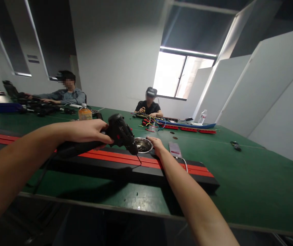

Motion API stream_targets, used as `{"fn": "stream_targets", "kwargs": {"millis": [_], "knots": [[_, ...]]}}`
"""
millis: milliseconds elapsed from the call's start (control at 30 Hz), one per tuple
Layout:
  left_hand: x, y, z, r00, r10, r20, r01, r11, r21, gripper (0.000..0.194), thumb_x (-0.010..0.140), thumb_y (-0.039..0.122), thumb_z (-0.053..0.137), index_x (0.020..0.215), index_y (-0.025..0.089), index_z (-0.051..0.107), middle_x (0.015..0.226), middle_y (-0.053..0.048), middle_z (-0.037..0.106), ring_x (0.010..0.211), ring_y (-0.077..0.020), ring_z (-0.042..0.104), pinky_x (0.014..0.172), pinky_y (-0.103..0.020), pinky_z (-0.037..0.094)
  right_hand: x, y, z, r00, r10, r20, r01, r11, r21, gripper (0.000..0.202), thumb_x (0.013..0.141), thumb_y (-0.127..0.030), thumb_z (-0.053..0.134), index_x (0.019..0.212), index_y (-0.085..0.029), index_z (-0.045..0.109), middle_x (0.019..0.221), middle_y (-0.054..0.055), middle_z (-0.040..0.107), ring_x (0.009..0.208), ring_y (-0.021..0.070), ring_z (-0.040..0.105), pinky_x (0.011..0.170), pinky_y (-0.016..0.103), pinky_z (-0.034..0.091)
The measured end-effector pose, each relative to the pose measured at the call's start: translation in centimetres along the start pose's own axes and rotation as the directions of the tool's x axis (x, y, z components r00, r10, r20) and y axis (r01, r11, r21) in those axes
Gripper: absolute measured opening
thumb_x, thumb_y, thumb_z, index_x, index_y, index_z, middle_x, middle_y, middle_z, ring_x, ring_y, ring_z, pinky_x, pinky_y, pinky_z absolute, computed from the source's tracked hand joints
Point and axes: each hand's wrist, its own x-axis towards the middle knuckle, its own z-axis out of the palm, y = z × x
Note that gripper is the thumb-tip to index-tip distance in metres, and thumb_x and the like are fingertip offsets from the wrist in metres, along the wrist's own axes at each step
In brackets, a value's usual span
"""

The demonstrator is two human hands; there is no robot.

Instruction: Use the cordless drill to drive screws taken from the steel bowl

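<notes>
My left hand point(93, 131) is closed around the handle of a black power drill point(122, 133), which tilts down to the right. The tip of its long thin bit is at the red strip point(118, 157) along the top of a long black bar point(105, 171); whether it sits in a screw is too small to tell. Just behind the bar stands a shiny metal bowl point(150, 145) with small dark pieces, perhaps screws, inside. My right hand point(156, 144) holds the bowl's right rim, its fingertips partly hidden. The right forearm crosses over the bar.
A phone-like slab point(175, 149) with a white cable lies right of the bowl. Behind the drill stands an orange drink bottle point(84, 113). Across the green table point(259, 184), one person works among coloured wires point(156, 123); another sits at far left. A clear bottle point(202, 117) stands back right.
</notes>
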Motion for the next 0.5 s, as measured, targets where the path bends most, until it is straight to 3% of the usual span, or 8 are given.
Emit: {"fn": "stream_targets", "kwargs": {"millis": [67, 133, 333, 400, 500], "knots": [[0.1, 0.7, -0.1, 0.979, 0.037, 0.202, -0.105, 0.934, 0.341, 0.020, 0.070, 0.033, 0.079, 0.077, 0.014, 0.076, 0.068, -0.003, 0.070, 0.062, -0.0179, 0.063, 0.051, -0.020, 0.042, 0.0, -0.1, 0.0, 1.000, 0.005, -0.010, -0.006, 1.000, -0.007, 0.023, 0.066, -0.032, 0.081, 0.078, -0.015, 0.071, 0.069, 0.004, 0.070, 0.058, 0.0158, 0.061, 0.054, 0.026, 0.044], [0.4, 1.3, -0.2, 0.966, 0.061, 0.251, -0.177, 0.865, 0.469, 0.028, 0.074, 0.043, 0.073, 0.082, 0.016, 0.076, 0.074, -0.004, 0.071, 0.068, -0.0194, 0.063, 0.055, -0.022, 0.043, 0.0, -0.1, 0.1, 1.000, 0.013, -0.004, -0.013, 1.000, -0.008, 0.022, 0.067, -0.031, 0.080, 0.078, -0.015, 0.070, 0.068, 0.003, 0.070, 0.057, 0.0153, 0.061, 0.053, 0.025, 0.043], [1.7, 3.8, 0.3, 0.947, 0.078, 0.312, -0.245, 0.803, 0.543, 0.030, 0.070, 0.046, 0.071, 0.083, 0.019, 0.076, 0.073, -0.005, 0.072, 0.063, -0.0206, 0.063, 0.055, -0.026, 0.040, 0.2, 0.0, 0.0, 1.000, 0.021, 0.013, -0.021, 1.000, -0.023, 0.022, 0.069, -0.030, 0.079, 0.082, -0.014, 0.072, 0.074, 0.005, 0.073, 0.064, 0.0171, 0.065, 0.060, 0.027, 0.050], [1.9, 4.8, 1.2, 0.946, 0.129, 0.297, -0.294, 0.729, 0.619, 0.028, 0.070, 0.045, 0.071, 0.078, 0.019, 0.076, 0.067, -0.005, 0.070, 0.059, -0.0199, 0.061, 0.055, -0.028, 0.037, 0.2, 0.1, 0.0, 1.000, 0.012, 0.020, -0.011, 0.999, -0.050, 0.023, 0.069, -0.031, 0.078, 0.085, -0.014, 0.072, 0.077, 0.005, 0.073, 0.066, 0.0177, 0.066, 0.062, 0.027, 0.051], [1.8, 5.8, 3.3, 0.941, 0.287, 0.180, -0.315, 0.548, 0.775, 0.029, 0.066, 0.044, 0.074, 0.083, 0.021, 0.075, 0.067, -0.006, 0.069, 0.062, -0.0205, 0.061, 0.061, -0.029, 0.036, 0.0, 0.1, 0.1, 0.999, -0.046, 0.016, 0.048, 0.983, -0.179, 0.023, 0.070, -0.033, 0.078, 0.082, -0.014, 0.072, 0.076, 0.006, 0.073, 0.068, 0.0180, 0.066, 0.063, 0.027, 0.050]]}}
